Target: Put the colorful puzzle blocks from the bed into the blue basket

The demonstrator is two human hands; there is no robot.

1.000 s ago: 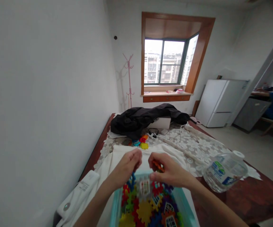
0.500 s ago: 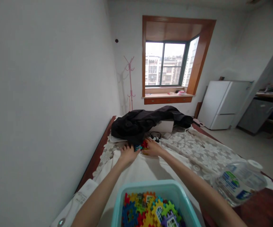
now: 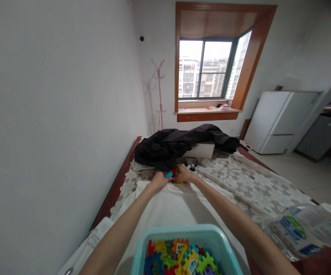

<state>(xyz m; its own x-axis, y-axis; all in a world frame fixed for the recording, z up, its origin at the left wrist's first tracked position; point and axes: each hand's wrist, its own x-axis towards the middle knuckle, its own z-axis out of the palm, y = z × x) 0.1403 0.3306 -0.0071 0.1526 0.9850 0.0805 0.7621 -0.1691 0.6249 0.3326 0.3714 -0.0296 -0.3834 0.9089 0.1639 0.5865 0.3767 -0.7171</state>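
Observation:
At the far end of the white cloth, my left hand (image 3: 159, 179) is closed on a light blue interlocking block (image 3: 169, 174). My right hand (image 3: 184, 173) curls from the other side around red and yellow interlocking blocks (image 3: 176, 174), pressed close to the blue one. The fingers partly hide these pieces, so I cannot tell whether they are joined. Nearer to me, between my forearms, stands a light blue plastic tub (image 3: 182, 230) holding many notched blocks (image 3: 179, 259) in yellow, green, blue, red, orange and purple.
Just beyond my hands lies a black garment (image 3: 165, 147), partly over a white box (image 3: 201, 150). Black earphones (image 3: 191, 163) rest to the right on the floral bedspread (image 3: 254, 191). A large clear bottle (image 3: 303, 229) lies at the right, and a wall (image 3: 53, 114) runs along the left.
My left hand has gone from spread fingers over the blocks to a closed grip on the light blue one. My right hand has curled inward. The view has shifted slightly.

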